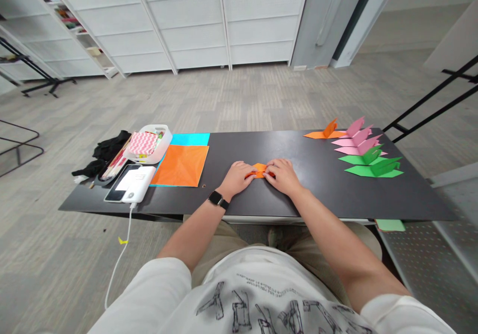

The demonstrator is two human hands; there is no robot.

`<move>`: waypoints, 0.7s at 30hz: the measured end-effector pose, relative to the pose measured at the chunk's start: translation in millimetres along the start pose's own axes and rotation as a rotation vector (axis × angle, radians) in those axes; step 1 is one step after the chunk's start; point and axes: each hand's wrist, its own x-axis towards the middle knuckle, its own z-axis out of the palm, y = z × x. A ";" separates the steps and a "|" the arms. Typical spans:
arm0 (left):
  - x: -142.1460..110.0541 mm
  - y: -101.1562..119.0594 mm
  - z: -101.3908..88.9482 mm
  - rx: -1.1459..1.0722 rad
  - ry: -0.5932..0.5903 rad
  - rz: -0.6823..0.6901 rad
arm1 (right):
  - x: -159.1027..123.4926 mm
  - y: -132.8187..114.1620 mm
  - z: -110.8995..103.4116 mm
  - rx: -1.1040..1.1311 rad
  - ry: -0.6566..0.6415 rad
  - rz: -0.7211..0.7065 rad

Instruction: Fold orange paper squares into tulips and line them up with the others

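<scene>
A small piece of orange folded paper (259,170) lies on the dark table between my hands. My left hand (238,176), with a black watch on the wrist, has its fingers closed on the paper's left end. Closed on the right end is my right hand (283,175), thumb and fingertips pressed together there. The fingers cover both ends, so the paper's full shape is hidden. Left of my hands lies a stack of square sheets, an orange sheet (182,166) on top of a blue sheet (190,139).
Several folded paper birds stand at the table's right: an orange bird (327,130), a pink bird (360,142) among others, and a green bird (377,167). A white basket (167,137), a phone (120,187) and a cabled white device (140,187) sit at the left. Green paper (390,225) shows below the front edge.
</scene>
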 end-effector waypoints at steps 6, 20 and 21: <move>-1.8 -1.3 -0.7 -0.019 -0.016 0.013 | 0.4 -1.5 0.5 -0.009 0.009 0.011; -3.5 -1.3 -0.8 0.025 -0.033 0.075 | -0.8 -1.0 1.1 -0.032 0.031 0.033; -3.7 -1.0 -0.5 0.026 -0.029 0.073 | -1.1 -1.1 0.8 -0.029 0.029 0.036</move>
